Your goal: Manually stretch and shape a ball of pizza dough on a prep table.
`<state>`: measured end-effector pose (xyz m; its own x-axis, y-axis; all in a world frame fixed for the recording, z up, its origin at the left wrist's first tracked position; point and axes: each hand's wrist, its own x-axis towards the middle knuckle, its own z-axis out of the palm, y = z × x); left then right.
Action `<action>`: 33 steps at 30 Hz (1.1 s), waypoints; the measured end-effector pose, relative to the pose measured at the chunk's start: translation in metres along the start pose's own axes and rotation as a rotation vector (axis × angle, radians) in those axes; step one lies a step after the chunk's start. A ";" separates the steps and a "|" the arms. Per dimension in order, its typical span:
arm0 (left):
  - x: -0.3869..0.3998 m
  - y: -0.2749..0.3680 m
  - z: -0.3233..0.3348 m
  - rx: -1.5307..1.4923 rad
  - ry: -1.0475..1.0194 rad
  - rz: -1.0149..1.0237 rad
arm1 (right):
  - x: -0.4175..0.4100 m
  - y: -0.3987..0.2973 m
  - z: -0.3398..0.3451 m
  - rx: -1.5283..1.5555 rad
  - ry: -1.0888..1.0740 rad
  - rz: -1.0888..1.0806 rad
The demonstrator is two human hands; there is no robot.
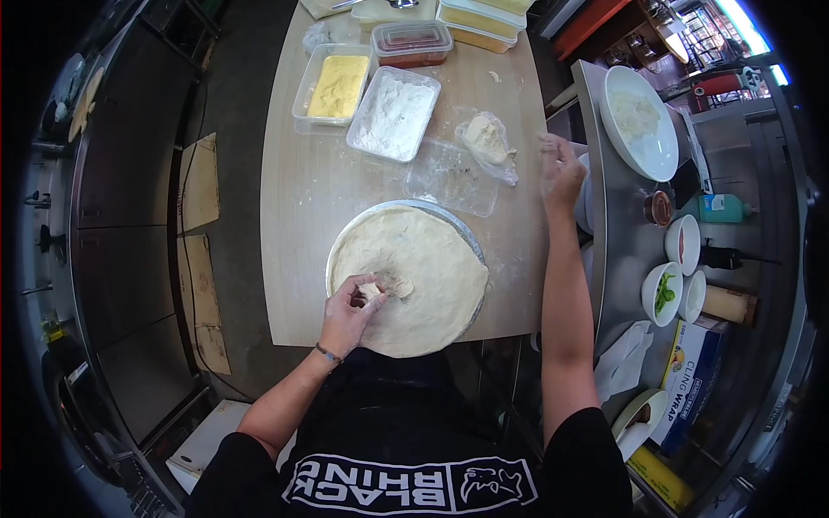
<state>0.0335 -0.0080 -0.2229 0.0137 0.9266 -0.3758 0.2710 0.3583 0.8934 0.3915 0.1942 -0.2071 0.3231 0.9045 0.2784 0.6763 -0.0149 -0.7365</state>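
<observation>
A flattened sheet of dough (427,272) covers most of a round metal pan (469,234) at the table's near edge. Over the left part of the sheet is my left hand (350,311), with a small piece of dough (370,291) pinched between thumb and fingers. Just right of it, a rough patch marks the sheet's surface. My right hand (561,169) is raised at the table's right edge, fingertips drawn together and dusted pale; whether they hold anything is unclear. Left of that hand, a lump of dough (486,137) lies partly wrapped in clear plastic.
Beyond the pan are a floury plastic lid (452,178), a tub of white flour (394,113) and a tub of yellow meal (335,87). Lidded containers (412,42) stand behind. On the right steel counter (615,259) are a large white bowl (664,152), small bowls and a cling wrap box (690,382).
</observation>
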 end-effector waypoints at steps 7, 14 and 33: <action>-0.022 -0.006 0.016 -0.233 -0.079 -0.018 | -0.164 -0.052 0.001 0.846 -0.414 0.382; -0.048 -0.016 0.016 -0.234 -0.291 -0.228 | -0.307 -0.098 0.016 0.535 -0.838 0.631; 0.000 -0.026 -0.001 0.494 0.050 0.554 | -0.281 -0.108 0.052 0.144 -0.503 0.508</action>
<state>0.0252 -0.0171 -0.2454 0.2334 0.9650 0.1199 0.6382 -0.2451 0.7298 0.1936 -0.0360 -0.2374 0.2074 0.8876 -0.4112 0.4184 -0.4605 -0.7829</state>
